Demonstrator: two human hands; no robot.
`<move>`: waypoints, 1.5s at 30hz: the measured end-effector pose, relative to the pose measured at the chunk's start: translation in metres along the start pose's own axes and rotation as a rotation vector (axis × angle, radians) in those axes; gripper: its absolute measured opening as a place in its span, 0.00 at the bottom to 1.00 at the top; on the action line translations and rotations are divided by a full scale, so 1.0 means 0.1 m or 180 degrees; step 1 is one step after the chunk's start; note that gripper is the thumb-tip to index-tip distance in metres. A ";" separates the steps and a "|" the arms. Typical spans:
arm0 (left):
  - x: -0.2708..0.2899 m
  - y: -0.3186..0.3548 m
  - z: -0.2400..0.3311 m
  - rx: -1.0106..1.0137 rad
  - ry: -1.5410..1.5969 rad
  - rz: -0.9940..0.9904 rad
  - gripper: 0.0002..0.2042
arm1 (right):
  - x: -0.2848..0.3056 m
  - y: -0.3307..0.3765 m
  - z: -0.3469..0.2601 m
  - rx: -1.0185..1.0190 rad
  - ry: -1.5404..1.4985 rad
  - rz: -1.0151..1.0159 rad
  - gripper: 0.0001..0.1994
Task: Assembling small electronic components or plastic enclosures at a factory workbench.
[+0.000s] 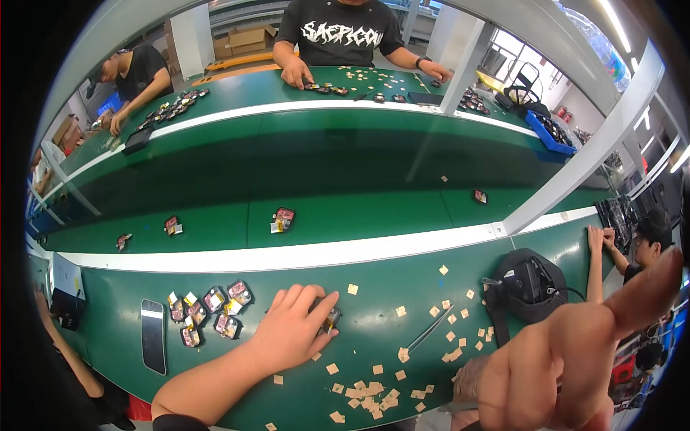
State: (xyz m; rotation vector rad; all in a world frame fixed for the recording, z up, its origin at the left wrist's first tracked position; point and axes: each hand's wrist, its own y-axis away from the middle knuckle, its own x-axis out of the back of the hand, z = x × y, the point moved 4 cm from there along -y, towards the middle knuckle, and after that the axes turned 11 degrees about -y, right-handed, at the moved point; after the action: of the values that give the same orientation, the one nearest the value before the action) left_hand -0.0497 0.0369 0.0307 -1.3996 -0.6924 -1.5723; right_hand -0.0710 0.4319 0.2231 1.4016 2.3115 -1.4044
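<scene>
On the green bench, my left hand [295, 323] lies palm down with its fingers curled round a small black electronic module [330, 320], mostly hidden under the hand. Close to the camera at the lower right, my right hand [553, 359] is raised with the index finger stretched out and the other fingers bent; nothing shows in it. Left of my left hand sits a group of similar modules [214, 299] with yellow and silver parts. Metal tweezers [431, 328] rest to the right among small square beige pieces [370, 390], several of them heaped together.
A phone [153, 337] lies at the left, near a dark box [68, 291]. A black bag [532, 280] stands at the right. Beyond a white rail [287, 255], a green belt [359, 208] carries a few modules. Other people work across and beside the bench.
</scene>
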 end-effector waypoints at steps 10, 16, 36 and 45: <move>0.09 -0.03 -0.07 -0.0131 0.0074 0.0005 0.34 | -1.16 -0.15 1.19 0.0103 -0.0153 0.0021 0.43; 0.12 0.07 -0.11 -0.0087 0.0066 -0.0120 0.34 | -1.08 -0.21 1.70 -0.1351 0.1287 -0.0403 0.26; 0.01 0.09 -0.08 0.0382 0.0414 0.0563 0.22 | -0.26 0.93 2.56 -0.1743 0.2426 -0.1070 0.19; -0.02 0.08 -0.09 0.0363 0.0519 0.0747 0.32 | -0.41 0.84 2.61 -0.2010 0.3521 -0.1573 0.23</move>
State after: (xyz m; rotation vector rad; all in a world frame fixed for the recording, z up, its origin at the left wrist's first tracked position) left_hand -0.0475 0.0261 0.0253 -1.2069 -0.4929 -1.4203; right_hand -0.0769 0.2243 0.0392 1.6227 3.4135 0.3525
